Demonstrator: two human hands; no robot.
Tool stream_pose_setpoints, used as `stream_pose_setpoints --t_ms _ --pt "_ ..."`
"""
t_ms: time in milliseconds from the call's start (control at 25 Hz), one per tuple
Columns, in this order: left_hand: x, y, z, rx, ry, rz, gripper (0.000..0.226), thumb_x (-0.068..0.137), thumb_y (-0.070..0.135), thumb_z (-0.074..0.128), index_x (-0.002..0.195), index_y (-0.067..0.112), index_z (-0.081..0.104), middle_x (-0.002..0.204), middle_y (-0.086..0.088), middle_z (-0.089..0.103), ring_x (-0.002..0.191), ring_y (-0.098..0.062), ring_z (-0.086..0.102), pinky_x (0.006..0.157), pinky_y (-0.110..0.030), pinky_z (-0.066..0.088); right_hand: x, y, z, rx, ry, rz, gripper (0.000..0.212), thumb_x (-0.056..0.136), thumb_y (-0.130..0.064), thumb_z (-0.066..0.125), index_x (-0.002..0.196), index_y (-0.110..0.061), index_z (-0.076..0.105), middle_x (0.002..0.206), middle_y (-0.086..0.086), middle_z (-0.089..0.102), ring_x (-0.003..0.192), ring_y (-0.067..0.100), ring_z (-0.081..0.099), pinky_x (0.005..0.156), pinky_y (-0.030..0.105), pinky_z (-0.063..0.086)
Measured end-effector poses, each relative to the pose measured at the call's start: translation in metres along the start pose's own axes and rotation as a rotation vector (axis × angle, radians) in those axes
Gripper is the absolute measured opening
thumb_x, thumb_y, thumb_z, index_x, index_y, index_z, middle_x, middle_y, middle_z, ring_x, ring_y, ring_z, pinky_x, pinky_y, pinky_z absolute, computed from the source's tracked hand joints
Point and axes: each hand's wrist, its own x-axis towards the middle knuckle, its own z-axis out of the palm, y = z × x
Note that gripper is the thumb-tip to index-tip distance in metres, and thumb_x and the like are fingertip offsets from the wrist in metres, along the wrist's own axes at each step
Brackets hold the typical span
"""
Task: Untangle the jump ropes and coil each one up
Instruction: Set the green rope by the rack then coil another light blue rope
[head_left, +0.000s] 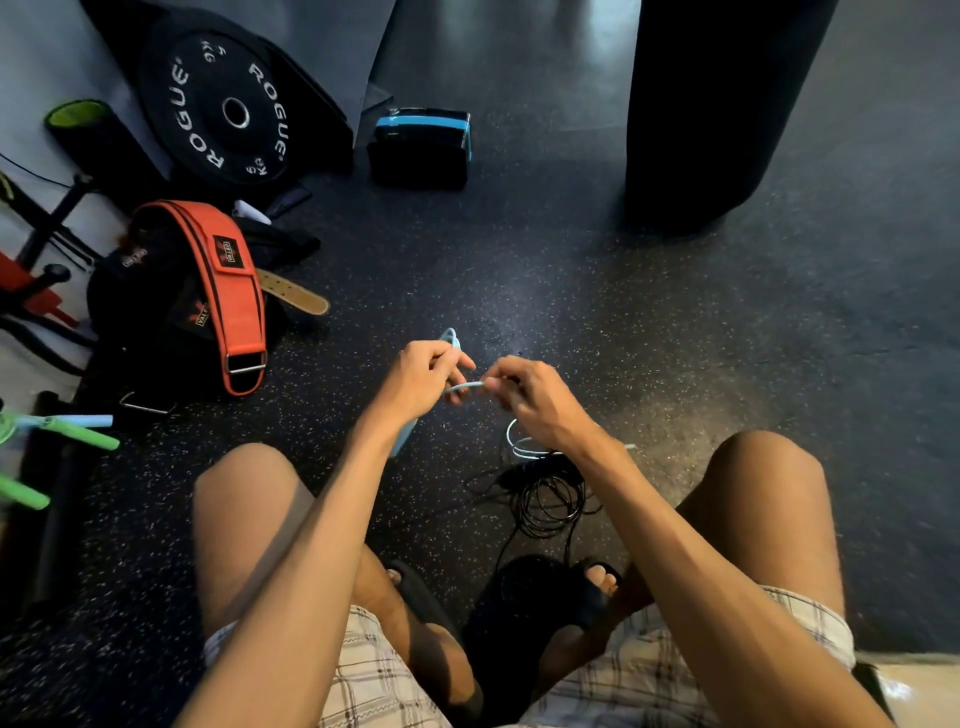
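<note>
A dark rubber floor (649, 312) flecked with pale specks fills the room, with a soft patch of light near its middle. A black weight plate (218, 106) leans against a pale wall (31, 57) at far left. An orange lifting belt (228, 291) lies nearby. A black punching bag (717, 104) stands far right.
</note>
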Motion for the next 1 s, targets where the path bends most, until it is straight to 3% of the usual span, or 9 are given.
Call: stream_pose_setpoints --t_ms 120,240,400,520,640,760,880,1000 --pt "-0.007 0.006 0.001 -0.123 -0.133 -0.068 0.036 0.104 0.018 0.041 0.093 -0.003 0.068 0.056 -0.008 0.06 0.048 -0.021 0.055 0.054 -0.031 0.049 0.011 -0.011 -0.013 0.028 0.072 0.017 0.018 0.096 -0.011 0.058 0.084 -0.006 0.07 0.059 -0.015 0.051 0.051 0.0 0.045 0.052 0.014 0.031" --pt "-0.018 0.012 0.0 -0.349 -0.252 -0.107 0.044 0.105 0.021 0.037 0.092 -0.008 0.067 0.052 -0.006 0.041 0.046 -0.015 0.035 0.047 -0.026 0.031 0.022 -0.016 -0.021 0.106 0.112 0.045 0.016 0.095 -0.013 0.06 0.084 -0.008 0.071 0.062 -0.01 0.057 0.054 0.0 0.046 0.055 0.018 0.037" --pt "-0.024 0.019 -0.004 -0.578 -0.337 -0.14 0.04 0.103 0.024 0.039 0.079 0.002 0.063 0.05 0.002 0.024 0.047 -0.013 0.018 0.052 -0.031 0.014 0.03 -0.011 -0.018 0.315 0.125 0.051 0.01 0.093 -0.014 0.064 0.085 -0.009 0.066 0.07 -0.004 0.061 0.065 0.008 0.053 0.063 0.024 0.043" --pt "-0.023 0.021 -0.006 -0.771 -0.372 -0.123 0.036 0.1 0.025 0.041 0.074 0.007 0.058 0.05 0.004 0.014 0.045 -0.011 0.014 0.051 -0.031 0.011 0.028 -0.005 -0.005 0.407 0.149 0.108 0.019 0.096 -0.026 0.062 0.084 -0.011 0.06 0.067 -0.008 0.054 0.063 0.006 0.046 0.061 0.024 0.041" --pt "-0.022 0.019 -0.008 -0.938 -0.326 -0.093 0.034 0.1 0.025 0.04 0.076 0.008 0.056 0.048 0.007 0.016 0.042 -0.008 0.015 0.048 -0.028 0.014 0.02 0.008 0.01 0.432 0.119 0.229 0.033 0.101 -0.036 0.051 0.08 -0.01 0.055 0.064 -0.004 0.052 0.059 0.009 0.047 0.062 0.032 0.042" --pt "-0.02 0.017 -0.016 -1.067 -0.218 -0.048 0.032 0.104 0.025 0.036 0.085 0.008 0.055 0.05 0.009 0.027 0.044 -0.005 0.022 0.049 -0.025 0.016 0.007 0.03 0.026 0.37 0.036 0.329 0.038 0.103 -0.036 0.047 0.089 -0.002 0.059 0.07 0.005 0.064 0.062 0.014 0.058 0.069 0.035 0.048" --pt "-0.018 0.014 -0.022 -1.082 -0.061 -0.041 0.033 0.105 0.027 0.037 0.091 0.007 0.06 0.056 0.005 0.032 0.05 -0.008 0.024 0.053 -0.025 0.019 -0.007 0.052 0.037 0.195 -0.078 0.401 0.027 0.097 -0.031 0.058 0.096 -0.004 0.057 0.081 0.005 0.074 0.074 0.016 0.069 0.077 0.034 0.053" --pt "-0.017 0.013 -0.019 -1.118 0.069 -0.022 0.032 0.105 0.025 0.039 0.097 0.004 0.062 0.059 0.003 0.036 0.053 -0.008 0.029 0.054 -0.021 0.03 -0.013 0.067 0.041 -0.015 -0.149 0.454 0.021 0.088 -0.031 0.071 0.088 -0.017 0.055 0.087 0.002 0.071 0.08 0.015 0.065 0.075 0.033 0.051"
